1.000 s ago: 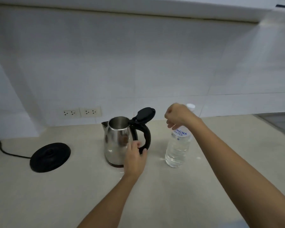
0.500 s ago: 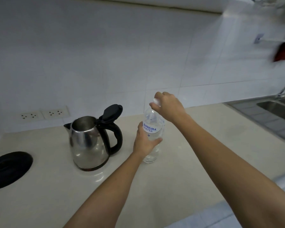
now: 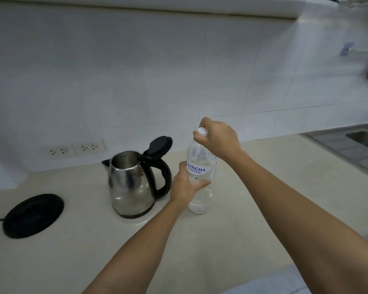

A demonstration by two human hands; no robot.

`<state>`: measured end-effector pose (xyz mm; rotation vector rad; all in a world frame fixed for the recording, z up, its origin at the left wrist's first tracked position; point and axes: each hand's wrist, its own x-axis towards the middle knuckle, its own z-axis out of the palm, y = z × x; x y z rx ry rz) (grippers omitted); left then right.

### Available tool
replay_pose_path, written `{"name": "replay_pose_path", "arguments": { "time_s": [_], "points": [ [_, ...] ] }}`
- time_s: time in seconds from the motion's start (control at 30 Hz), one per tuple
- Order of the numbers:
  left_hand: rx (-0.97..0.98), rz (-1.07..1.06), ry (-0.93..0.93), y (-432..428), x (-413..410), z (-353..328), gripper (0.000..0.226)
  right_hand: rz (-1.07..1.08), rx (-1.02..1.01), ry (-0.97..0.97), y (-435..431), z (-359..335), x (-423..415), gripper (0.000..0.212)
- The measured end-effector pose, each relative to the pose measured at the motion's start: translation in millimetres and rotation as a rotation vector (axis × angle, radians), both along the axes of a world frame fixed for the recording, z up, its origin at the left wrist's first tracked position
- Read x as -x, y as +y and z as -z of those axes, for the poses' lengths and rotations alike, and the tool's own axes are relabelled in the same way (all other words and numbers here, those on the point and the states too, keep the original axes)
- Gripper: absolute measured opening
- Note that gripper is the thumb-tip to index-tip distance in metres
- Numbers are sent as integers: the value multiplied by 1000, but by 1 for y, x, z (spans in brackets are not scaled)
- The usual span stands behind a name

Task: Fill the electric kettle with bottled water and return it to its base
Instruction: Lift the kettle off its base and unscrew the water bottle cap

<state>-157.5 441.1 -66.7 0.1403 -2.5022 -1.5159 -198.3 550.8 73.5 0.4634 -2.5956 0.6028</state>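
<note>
The water bottle (image 3: pixel 200 175) stands upright at centre frame on the worktop (image 3: pixel 253 209), its white cap (image 3: pixel 202 131) pinched in the curled right hand (image 3: pixel 218 139) while the left hand (image 3: pixel 184 185) wraps its body. The kettle (image 3: pixel 130 183), lid (image 3: pixel 158 146) open, sits just left of the bottle. Its base (image 3: pixel 33 215) lies well apart at lower left.

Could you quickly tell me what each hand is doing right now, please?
Left hand: closed around the body of the clear plastic Singha water bottle, which stands on the counter.
Right hand: closed on the bottle's white cap.
</note>
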Motion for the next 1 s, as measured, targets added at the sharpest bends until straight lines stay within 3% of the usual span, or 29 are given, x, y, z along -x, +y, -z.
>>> {"name": "replay_pose_path", "arguments": {
  "time_s": [0.2,0.4,0.53,0.7,0.8,1.0],
  "points": [
    [-136,66,41,-67,-48,-10,79,-137,-97,145,-69,-30,-33,25],
    [-170,87,49,-147,-107,-12,93,-198,-63,107,-143,-28,-73,24],
    [-140,-29,38,-209,-156,-4,112,-258,-35,66,-216,-23,-115,23],
    [-188,-278,71,-204,-170,5,131,-283,-46,44,-245,-9,-130,26],
    [-176,-475,115,-219,-180,14,114,-289,-90,69,-270,-1,-147,26],
    [-169,-507,63,-246,-189,21,90,-348,-179,-24,-293,0,-156,37]
  ]
}}
